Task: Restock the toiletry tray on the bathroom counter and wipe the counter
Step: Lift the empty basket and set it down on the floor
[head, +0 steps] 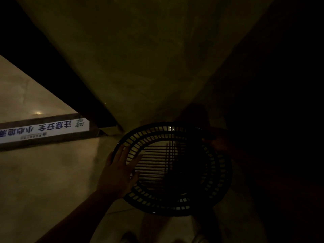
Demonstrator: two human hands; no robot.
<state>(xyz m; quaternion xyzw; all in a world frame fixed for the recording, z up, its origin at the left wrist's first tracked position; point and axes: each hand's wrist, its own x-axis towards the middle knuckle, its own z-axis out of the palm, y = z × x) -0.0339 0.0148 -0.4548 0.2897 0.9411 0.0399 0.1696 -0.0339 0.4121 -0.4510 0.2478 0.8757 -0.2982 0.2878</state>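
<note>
Two hands met at one black slotted tray (175, 206) in the head view, which was very dim. The tray was oval, with a barred bottom and rows of small slots round its wall. It sat low and a little right of the middle of the view, its open side turned up toward the camera, and pale floor (43, 181) showed through the slots.

The left hand (121, 165) lay on the tray's left rim. Its fingers were straight and spread, reaching over the rim toward the bars, and the thumb pointed inward lower down. Nothing was clasped in it, and the bare forearm ran down to the bottom edge of the view.

The right hand (219, 143) was at the tray's far right rim, deep in shadow. It touched or nearly touched the rim, but I could not tell whether its fingers were closed round it.

To the left, well apart from the tray, a white strip (43, 130) with dark printed characters ran along a low step. A dull wall (131, 58) rose behind the tray. The right side of the view was nearly black.
</note>
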